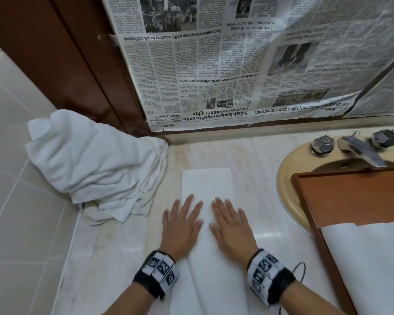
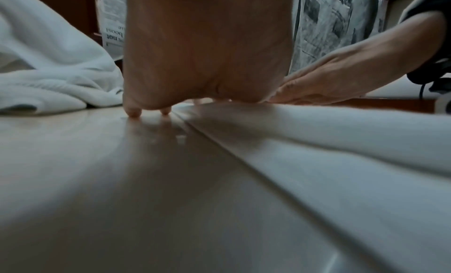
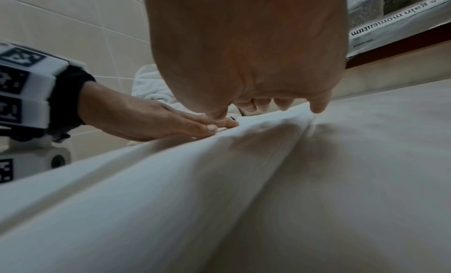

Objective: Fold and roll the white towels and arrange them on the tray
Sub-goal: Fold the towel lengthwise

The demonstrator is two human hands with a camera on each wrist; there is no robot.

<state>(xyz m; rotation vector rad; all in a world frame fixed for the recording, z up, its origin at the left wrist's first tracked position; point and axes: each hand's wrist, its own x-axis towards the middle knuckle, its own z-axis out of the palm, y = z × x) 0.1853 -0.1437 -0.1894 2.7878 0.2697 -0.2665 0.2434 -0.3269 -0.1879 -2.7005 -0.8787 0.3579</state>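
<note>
A white towel folded into a long narrow strip lies on the marble counter, running from the front edge toward the wall. My left hand lies flat with straight fingers on its left edge, partly on the counter. My right hand presses flat on the right side of the strip. In the left wrist view the towel runs along the right and my left hand rests at its edge. In the right wrist view my right hand presses the towel. A wooden tray stands at the right.
A heap of unfolded white towels fills the left corner against the tiled wall. White paper lines the tray's near part, which overhangs a beige sink with a metal tap. Newspaper covers the wall behind.
</note>
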